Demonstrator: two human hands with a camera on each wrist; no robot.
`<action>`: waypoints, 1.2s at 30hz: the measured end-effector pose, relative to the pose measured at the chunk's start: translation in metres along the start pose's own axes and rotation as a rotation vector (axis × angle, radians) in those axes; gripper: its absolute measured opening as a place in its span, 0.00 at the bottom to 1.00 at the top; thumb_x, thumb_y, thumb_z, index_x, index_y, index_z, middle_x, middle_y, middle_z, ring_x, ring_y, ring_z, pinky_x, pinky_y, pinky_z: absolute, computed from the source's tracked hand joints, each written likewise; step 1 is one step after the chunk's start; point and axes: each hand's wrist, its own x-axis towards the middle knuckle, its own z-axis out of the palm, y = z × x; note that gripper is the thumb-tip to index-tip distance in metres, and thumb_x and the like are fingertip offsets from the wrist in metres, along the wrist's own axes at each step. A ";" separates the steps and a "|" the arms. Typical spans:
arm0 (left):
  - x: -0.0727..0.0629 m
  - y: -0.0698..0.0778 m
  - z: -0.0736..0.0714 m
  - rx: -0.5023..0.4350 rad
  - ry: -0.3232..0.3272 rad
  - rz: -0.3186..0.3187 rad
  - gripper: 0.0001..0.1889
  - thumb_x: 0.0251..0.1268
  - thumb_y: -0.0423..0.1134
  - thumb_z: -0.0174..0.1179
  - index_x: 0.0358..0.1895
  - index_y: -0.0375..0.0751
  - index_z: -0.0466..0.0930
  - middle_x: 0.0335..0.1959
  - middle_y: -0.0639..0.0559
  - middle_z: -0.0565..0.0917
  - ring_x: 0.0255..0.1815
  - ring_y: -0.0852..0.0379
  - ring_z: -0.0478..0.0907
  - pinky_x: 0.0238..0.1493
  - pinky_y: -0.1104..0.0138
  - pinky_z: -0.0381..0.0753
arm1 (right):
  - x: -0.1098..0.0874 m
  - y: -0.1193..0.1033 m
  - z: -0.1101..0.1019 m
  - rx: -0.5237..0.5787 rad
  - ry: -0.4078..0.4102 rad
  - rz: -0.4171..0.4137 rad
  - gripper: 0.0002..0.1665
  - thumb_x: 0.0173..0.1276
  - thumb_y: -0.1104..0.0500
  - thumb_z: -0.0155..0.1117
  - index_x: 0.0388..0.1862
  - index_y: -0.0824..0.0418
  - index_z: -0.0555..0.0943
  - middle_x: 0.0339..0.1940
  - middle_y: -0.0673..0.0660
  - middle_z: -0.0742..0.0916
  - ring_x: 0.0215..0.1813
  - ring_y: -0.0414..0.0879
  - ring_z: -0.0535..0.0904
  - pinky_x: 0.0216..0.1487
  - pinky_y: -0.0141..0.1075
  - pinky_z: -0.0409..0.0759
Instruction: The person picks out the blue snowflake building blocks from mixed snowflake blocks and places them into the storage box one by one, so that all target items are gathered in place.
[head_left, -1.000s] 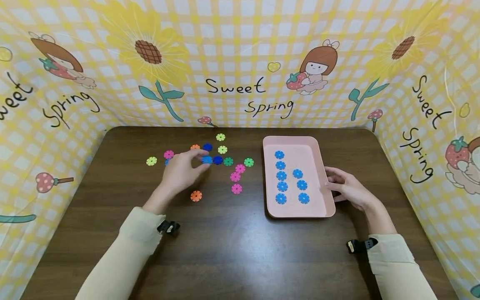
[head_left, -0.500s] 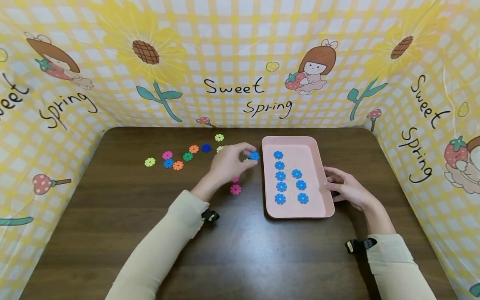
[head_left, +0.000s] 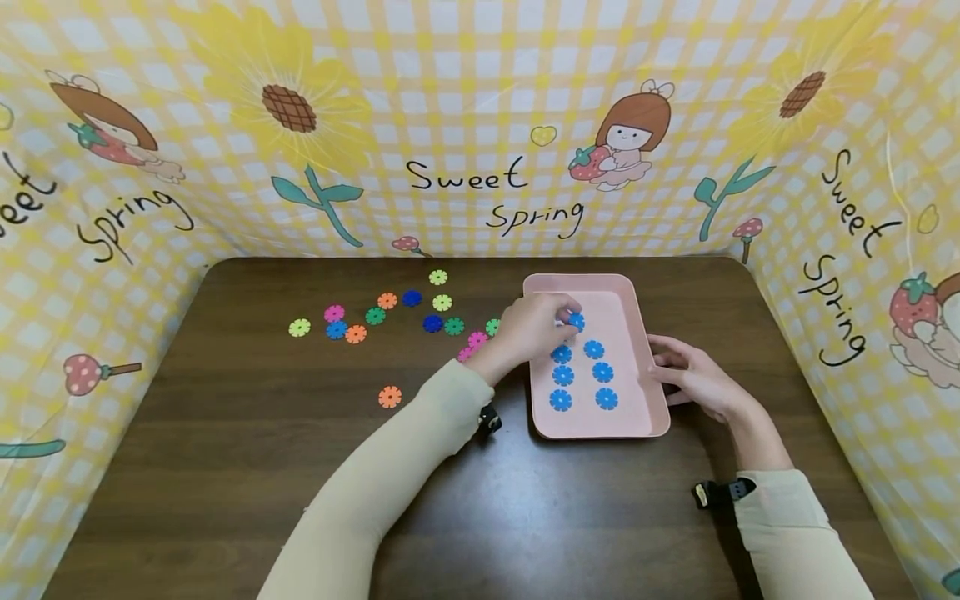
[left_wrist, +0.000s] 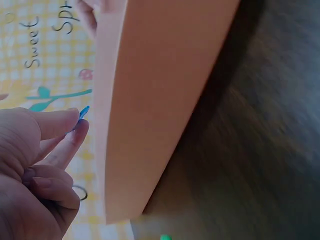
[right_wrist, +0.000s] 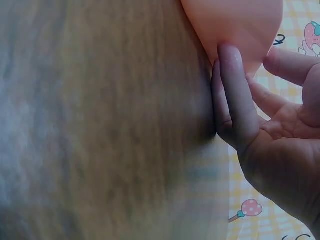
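Observation:
My left hand [head_left: 534, 323] is over the pink tray [head_left: 630, 417], and its thumb and forefinger pinch a blue snowflake disc [head_left: 576, 322]. In the left wrist view this disc [left_wrist: 84, 112] is seen edge-on between the fingertips, beside the tray wall [left_wrist: 155, 100]. Below the hand, several blue discs [head_left: 602, 372] lie flat in two columns inside the tray; the hand hides part of the left column. My right hand [head_left: 701, 379] rests against the tray's right side. The right wrist view shows its extended fingers [right_wrist: 232, 75] touching the outer wall [right_wrist: 240, 25].
Left of the tray, loose discs in several colours lie scattered on the brown table [head_left: 225, 467]: an orange disc [head_left: 390, 397], a blue disc [head_left: 336, 330], a yellow-green disc [head_left: 299, 327]. My left forearm passes over the table's middle. Patterned cloth [head_left: 465, 125] surrounds the back and sides.
My left hand has picked up the blue disc from among the scattered ones and carried it rightward over the tray. The right hand and the tray have stayed in place.

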 end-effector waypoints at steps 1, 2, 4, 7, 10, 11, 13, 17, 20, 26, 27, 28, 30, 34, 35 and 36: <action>0.003 0.002 0.003 0.008 -0.005 -0.002 0.17 0.70 0.45 0.70 0.60 0.51 0.86 0.44 0.58 0.87 0.41 0.63 0.81 0.43 0.61 0.79 | 0.000 0.000 0.000 0.002 -0.002 -0.001 0.43 0.78 0.61 0.61 0.85 0.63 0.53 0.65 0.77 0.74 0.50 0.52 0.84 0.44 0.51 0.87; 0.005 0.003 0.006 0.018 -0.008 -0.007 0.17 0.70 0.45 0.70 0.60 0.51 0.86 0.45 0.58 0.87 0.41 0.63 0.81 0.44 0.61 0.78 | 0.000 0.000 0.000 0.003 -0.003 -0.001 0.43 0.78 0.61 0.61 0.85 0.63 0.53 0.65 0.77 0.74 0.50 0.52 0.84 0.44 0.51 0.87; 0.011 0.005 0.013 0.044 -0.017 -0.005 0.17 0.70 0.44 0.69 0.60 0.52 0.86 0.45 0.59 0.87 0.42 0.64 0.81 0.44 0.63 0.78 | 0.000 0.001 0.000 0.004 -0.004 -0.002 0.42 0.79 0.61 0.61 0.84 0.64 0.54 0.65 0.77 0.74 0.50 0.51 0.84 0.44 0.51 0.87; 0.017 0.006 0.021 0.095 -0.019 0.013 0.16 0.71 0.43 0.69 0.59 0.52 0.87 0.45 0.59 0.87 0.43 0.64 0.80 0.43 0.65 0.78 | 0.001 0.001 0.001 0.007 -0.006 -0.001 0.42 0.79 0.61 0.60 0.84 0.64 0.54 0.65 0.77 0.74 0.50 0.50 0.84 0.44 0.51 0.87; 0.021 0.006 0.026 0.132 -0.011 0.030 0.15 0.71 0.43 0.68 0.59 0.51 0.87 0.44 0.58 0.87 0.43 0.63 0.80 0.43 0.66 0.78 | 0.001 0.001 0.001 0.005 -0.005 -0.002 0.42 0.79 0.61 0.60 0.84 0.64 0.54 0.65 0.77 0.74 0.50 0.50 0.84 0.44 0.51 0.87; 0.022 0.006 0.028 0.136 -0.007 0.028 0.15 0.71 0.43 0.68 0.59 0.51 0.87 0.44 0.58 0.86 0.42 0.63 0.79 0.43 0.66 0.78 | 0.001 0.001 0.001 0.005 -0.005 -0.001 0.42 0.79 0.61 0.60 0.84 0.64 0.54 0.65 0.77 0.74 0.50 0.50 0.84 0.44 0.51 0.87; 0.024 0.006 0.030 0.131 -0.003 0.018 0.16 0.72 0.43 0.68 0.60 0.50 0.87 0.44 0.58 0.86 0.41 0.62 0.79 0.44 0.65 0.77 | 0.001 0.000 0.001 0.002 -0.001 0.002 0.42 0.79 0.61 0.60 0.84 0.64 0.54 0.64 0.76 0.74 0.50 0.50 0.84 0.44 0.50 0.87; 0.027 0.004 0.034 0.108 -0.006 -0.017 0.16 0.73 0.42 0.67 0.60 0.50 0.86 0.45 0.57 0.86 0.41 0.60 0.79 0.47 0.63 0.78 | 0.002 0.000 0.002 0.010 0.002 0.008 0.42 0.78 0.61 0.62 0.84 0.63 0.54 0.64 0.76 0.75 0.50 0.51 0.84 0.43 0.51 0.87; 0.029 0.002 0.038 0.112 -0.007 -0.032 0.16 0.73 0.43 0.67 0.60 0.50 0.86 0.46 0.56 0.86 0.42 0.60 0.79 0.49 0.61 0.78 | 0.003 0.000 0.002 0.016 0.001 0.012 0.43 0.78 0.61 0.63 0.84 0.62 0.54 0.63 0.76 0.75 0.50 0.52 0.84 0.43 0.51 0.87; 0.030 -0.004 0.041 0.155 0.014 -0.032 0.15 0.74 0.45 0.66 0.60 0.50 0.86 0.50 0.56 0.86 0.45 0.60 0.79 0.51 0.60 0.79 | 0.003 0.000 0.003 0.005 0.003 0.009 0.43 0.78 0.61 0.62 0.84 0.62 0.55 0.63 0.75 0.75 0.50 0.53 0.84 0.44 0.51 0.87; 0.029 -0.005 0.040 0.159 0.018 -0.028 0.15 0.74 0.46 0.65 0.60 0.50 0.86 0.50 0.56 0.85 0.46 0.60 0.79 0.51 0.60 0.79 | 0.003 0.000 0.002 0.002 0.003 0.008 0.42 0.78 0.61 0.62 0.84 0.62 0.55 0.63 0.76 0.75 0.50 0.53 0.84 0.44 0.51 0.87; 0.029 -0.006 0.040 0.161 0.021 -0.023 0.15 0.75 0.46 0.65 0.60 0.51 0.86 0.51 0.56 0.85 0.46 0.60 0.79 0.51 0.60 0.80 | 0.003 0.000 0.002 -0.001 0.005 0.008 0.42 0.78 0.61 0.62 0.84 0.62 0.55 0.63 0.76 0.75 0.50 0.53 0.84 0.44 0.51 0.87; 0.026 -0.008 0.038 0.161 0.028 -0.007 0.15 0.75 0.48 0.64 0.60 0.52 0.86 0.52 0.57 0.84 0.48 0.61 0.79 0.50 0.59 0.80 | 0.002 0.000 0.002 0.000 0.005 0.009 0.43 0.78 0.61 0.62 0.85 0.62 0.54 0.63 0.76 0.75 0.50 0.52 0.84 0.44 0.51 0.87; 0.020 -0.009 0.032 0.127 0.032 0.039 0.17 0.75 0.50 0.64 0.62 0.53 0.85 0.53 0.57 0.84 0.49 0.61 0.80 0.47 0.59 0.81 | 0.002 0.000 0.000 0.008 0.009 0.016 0.43 0.78 0.61 0.62 0.84 0.63 0.54 0.63 0.76 0.74 0.50 0.52 0.83 0.44 0.51 0.87; 0.018 -0.010 0.031 0.120 0.036 0.047 0.17 0.75 0.50 0.65 0.62 0.53 0.84 0.53 0.57 0.84 0.50 0.61 0.80 0.46 0.59 0.81 | 0.001 0.000 0.000 0.011 0.009 0.017 0.43 0.78 0.61 0.62 0.85 0.63 0.54 0.63 0.76 0.74 0.50 0.52 0.83 0.44 0.51 0.87; 0.016 -0.010 0.029 0.118 0.042 0.055 0.18 0.74 0.50 0.65 0.62 0.53 0.84 0.53 0.58 0.84 0.50 0.61 0.80 0.46 0.59 0.81 | 0.001 0.000 -0.001 0.011 0.008 0.018 0.43 0.78 0.61 0.62 0.85 0.63 0.54 0.63 0.76 0.74 0.50 0.52 0.83 0.44 0.51 0.87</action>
